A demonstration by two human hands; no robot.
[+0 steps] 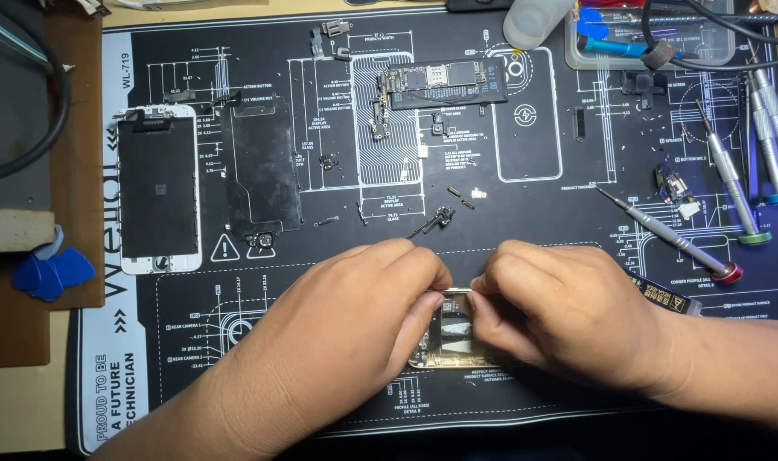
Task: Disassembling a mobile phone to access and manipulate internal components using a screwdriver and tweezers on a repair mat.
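My left hand (355, 312) and right hand (568, 312) meet over the phone frame (455, 335) near the mat's (320, 401) front edge, blocking the middle there. I see open mat toward the front left corner. Just behind my knuckles lie a small bracket (440, 219) and loose screws (460, 197), so there is little room to push back. The logic board (447, 83) sits toward the back edge. The screen (158, 188) and shield plate (262, 171) fill the left side. Screwdrivers (670, 235) crowd the right edge, one slanting close to my right hand. Cables (705, 51) and a tray (653, 38) close off the back right corner.
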